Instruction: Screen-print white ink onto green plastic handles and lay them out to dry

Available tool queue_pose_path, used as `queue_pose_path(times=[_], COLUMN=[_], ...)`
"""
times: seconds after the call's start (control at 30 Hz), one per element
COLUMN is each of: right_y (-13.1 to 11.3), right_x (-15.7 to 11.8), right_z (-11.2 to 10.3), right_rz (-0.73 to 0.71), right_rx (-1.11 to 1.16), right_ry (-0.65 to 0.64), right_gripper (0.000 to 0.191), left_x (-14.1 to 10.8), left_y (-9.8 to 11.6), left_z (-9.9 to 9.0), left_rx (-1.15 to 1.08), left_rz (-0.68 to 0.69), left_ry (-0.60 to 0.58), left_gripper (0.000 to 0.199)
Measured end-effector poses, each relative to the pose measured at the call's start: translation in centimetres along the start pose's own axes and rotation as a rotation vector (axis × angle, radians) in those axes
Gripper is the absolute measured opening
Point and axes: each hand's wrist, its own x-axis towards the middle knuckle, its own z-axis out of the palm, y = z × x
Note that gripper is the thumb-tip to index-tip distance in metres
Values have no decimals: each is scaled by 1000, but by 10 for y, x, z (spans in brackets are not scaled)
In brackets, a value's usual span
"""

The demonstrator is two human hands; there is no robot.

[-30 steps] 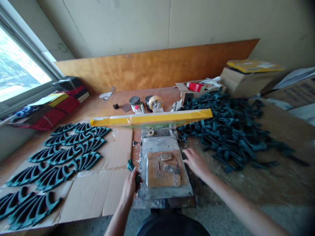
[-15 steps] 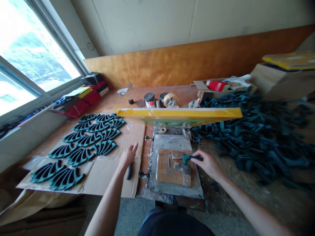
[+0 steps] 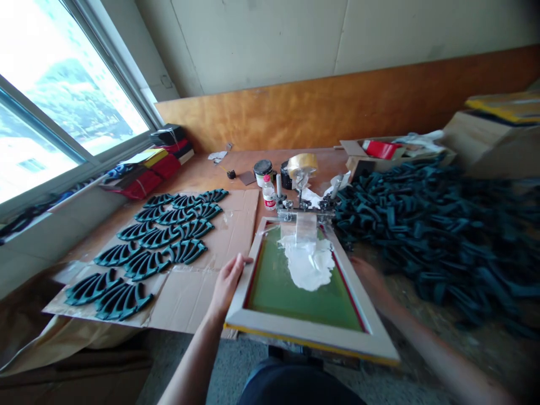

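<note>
The left hand [image 3: 228,284] grips the silkscreen frame [image 3: 310,336] at its 9 o'clock edge, fingers closed on the wood. The right hand [image 3: 369,274], blurred at the 3 o'clock edge, shows no clear finger state. White ink [image 3: 306,261] sits mid-mesh, toward 12 o'clock.

left hand [image 3: 228,285] half-curled, fingers forward; right hand [image 3: 367,274] blurred, outstretched

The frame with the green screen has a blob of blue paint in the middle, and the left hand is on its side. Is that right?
Not quite: the blob on the green screen is white, not blue. The rest is right: it sits in the middle, and the left hand is on the side of the frame. The head view shows this.
</note>
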Motion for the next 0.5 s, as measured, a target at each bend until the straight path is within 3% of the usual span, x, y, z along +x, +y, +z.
queue_pose_path(times=[0.07, 0.13, 0.2, 0.27, 0.37, 0.5], right_y=[2, -14, -41, -67, -88, -83], right_x=[23, 52, 76, 87, 70, 29], right_z=[-15, -23, -22, -15, -5, -8], right_rz=[41, 5, -65, -84, -140, -473], right_rx=[26, 26, -25, -85, -128, -49], right_ry=[85, 140, 68, -105, -282, -307], right_gripper=[36, 46, 52, 34, 7, 18], left_x=[-2, 1, 8, 14, 18, 18], left_y=[-39, -72, -95, -106, -111, -113], left_z=[-2, 1, 4, 5, 2, 0], left_rx=[79, 160, 270, 378, 464, 444], left_rz=[-75, -103, -96, -73, -60, -73], left_ry=[-60, -78, -76, -85, -120, -129], left_gripper=[61, 69, 68, 63, 59, 59])
